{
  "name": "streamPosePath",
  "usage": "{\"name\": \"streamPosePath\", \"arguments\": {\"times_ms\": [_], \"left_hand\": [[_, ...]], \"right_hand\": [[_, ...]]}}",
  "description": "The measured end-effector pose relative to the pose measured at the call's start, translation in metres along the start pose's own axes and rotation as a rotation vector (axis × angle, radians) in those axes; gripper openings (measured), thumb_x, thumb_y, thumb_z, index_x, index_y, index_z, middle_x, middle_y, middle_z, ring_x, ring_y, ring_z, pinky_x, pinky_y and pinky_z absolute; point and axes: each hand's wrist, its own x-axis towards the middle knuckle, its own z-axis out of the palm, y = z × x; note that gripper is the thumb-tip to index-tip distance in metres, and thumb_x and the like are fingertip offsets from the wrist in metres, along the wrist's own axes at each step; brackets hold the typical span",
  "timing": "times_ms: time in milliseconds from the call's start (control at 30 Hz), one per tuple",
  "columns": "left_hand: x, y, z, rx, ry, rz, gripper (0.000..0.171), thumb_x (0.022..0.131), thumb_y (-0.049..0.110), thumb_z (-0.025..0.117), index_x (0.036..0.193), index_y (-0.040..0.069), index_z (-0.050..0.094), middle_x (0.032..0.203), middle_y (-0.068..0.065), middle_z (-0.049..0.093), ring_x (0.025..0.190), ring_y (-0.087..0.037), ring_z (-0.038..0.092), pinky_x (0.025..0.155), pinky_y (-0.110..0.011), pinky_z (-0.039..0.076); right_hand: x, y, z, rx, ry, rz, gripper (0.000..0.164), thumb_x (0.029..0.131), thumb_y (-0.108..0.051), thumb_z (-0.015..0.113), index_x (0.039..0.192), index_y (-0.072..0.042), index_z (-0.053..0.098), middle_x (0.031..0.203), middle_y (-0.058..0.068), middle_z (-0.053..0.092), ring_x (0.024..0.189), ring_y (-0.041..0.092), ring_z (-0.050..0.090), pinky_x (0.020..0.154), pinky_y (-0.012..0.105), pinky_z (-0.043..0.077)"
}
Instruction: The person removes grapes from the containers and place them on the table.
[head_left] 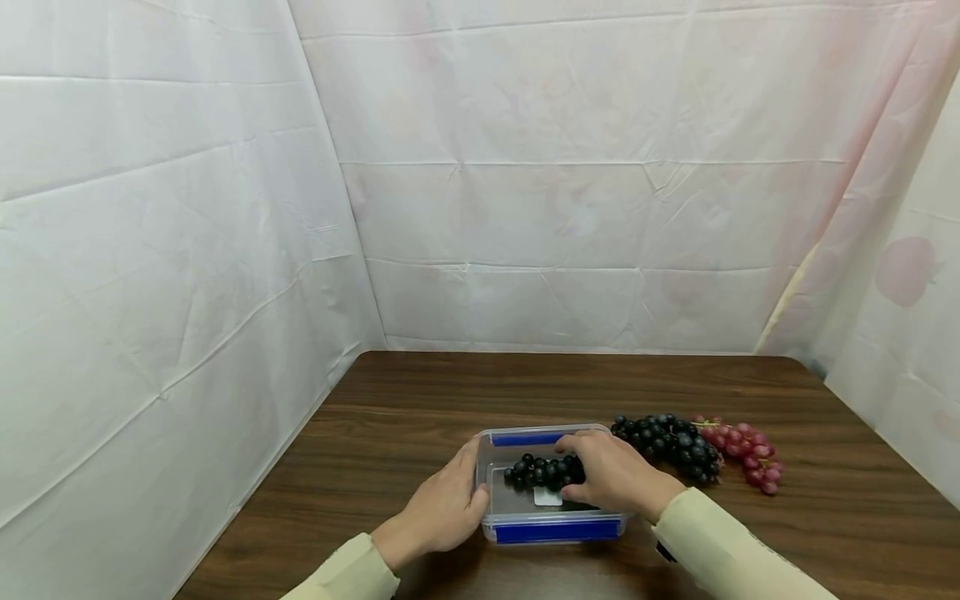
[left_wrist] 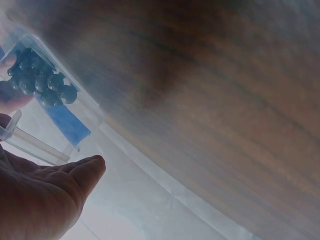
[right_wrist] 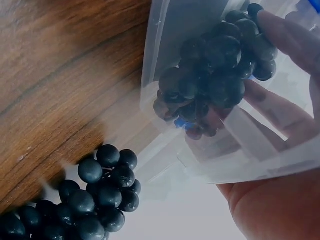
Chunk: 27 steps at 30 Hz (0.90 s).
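A clear plastic food box point(head_left: 510, 502) with blue side latches stands near the front of the table, its top uncovered. Inside it lies a bunch of black grapes point(head_left: 536, 473). My right hand point(head_left: 615, 475) reaches in over the box's right wall and holds the bunch's right end between thumb and fingers. Through the clear wall, the right wrist view shows these grapes point(right_wrist: 220, 65) against the fingertips. Along the box's left wall, my left hand point(head_left: 444, 504) rests with fingers extended, thumb by the front left corner. The left wrist view shows this hand point(left_wrist: 45, 195) beside the wall.
Right of the box, a second bunch of black grapes point(head_left: 671, 444) lies on the wooden table point(head_left: 420, 392). A bunch of red grapes point(head_left: 742, 446) lies beyond it, touching its right side. White cloth sheets point(head_left: 570, 250) hang behind and along both sides.
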Motion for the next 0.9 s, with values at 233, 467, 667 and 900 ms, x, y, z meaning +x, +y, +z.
{"name": "streamPosePath", "arguments": {"times_ms": [233,467,667,900], "left_hand": [[-0.0003,-0.0001,0.0004,0.003,0.005,-0.001,0.070,0.103,0.025,0.045,0.162,-0.003,0.019,0.165,-0.021,0.027,0.149,-0.032,0.035,0.116,-0.050,0.037],[-0.0006,0.0011,-0.0006,0.002,0.003,-0.001,0.070,0.103,0.025,0.045,0.162,-0.003,0.018,0.165,-0.022,0.027,0.149,-0.033,0.034,0.117,-0.051,0.037],[-0.0009,0.0014,-0.0008,0.005,0.008,0.003,0.071,0.102,0.026,0.045,0.162,-0.003,0.019,0.165,-0.022,0.028,0.149,-0.033,0.034,0.117,-0.051,0.037],[-0.0005,0.0016,-0.0018,-0.003,-0.008,-0.002,0.070,0.103,0.026,0.044,0.162,-0.002,0.018,0.165,-0.021,0.026,0.149,-0.033,0.033,0.117,-0.051,0.036]], "right_hand": [[0.0036,0.0014,0.0026,-0.019,-0.029,-0.021,0.061,0.080,-0.038,0.088,0.132,-0.013,0.069,0.129,0.003,0.067,0.122,0.031,0.061,0.097,0.054,0.053],[0.0057,0.0001,0.0050,-0.086,-0.046,-0.029,0.065,0.078,-0.039,0.089,0.133,-0.011,0.068,0.129,0.008,0.068,0.119,0.031,0.063,0.095,0.052,0.054],[0.0071,-0.0027,0.0049,-0.150,-0.044,-0.039,0.067,0.076,-0.040,0.090,0.131,-0.009,0.069,0.124,0.009,0.070,0.116,0.032,0.064,0.095,0.051,0.055],[0.0085,-0.0049,0.0070,-0.196,-0.031,-0.033,0.062,0.077,-0.039,0.090,0.127,-0.008,0.072,0.119,0.007,0.070,0.111,0.030,0.064,0.092,0.049,0.056]]}}
